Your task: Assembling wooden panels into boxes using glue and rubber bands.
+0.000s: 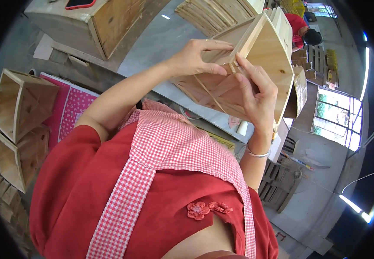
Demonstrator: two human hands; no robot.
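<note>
A pale wooden box (271, 60) stands tilted in front of me, its open side framed by light boards. My left hand (189, 58) grips the box's near edge, thumb on one side and fingers stretched along the other. My right hand (258, 88) pinches at the same edge, thumb and forefinger bent close together. Between the two hands a small tan piece (230, 67) lies against the wood; its kind is not clear. A thin light strip (210, 95) runs slantwise across the box's side below my left thumb.
Stacked wooden boards (215, 17) lie behind the box on the grey table (146, 47). At far left are a wooden chest (105, 30) with a red-edged phone (80, 4) and two open wooden boxes (27, 101). A white roll (242, 127) stands near my right wrist. Another person (301, 32) bends over at the back right.
</note>
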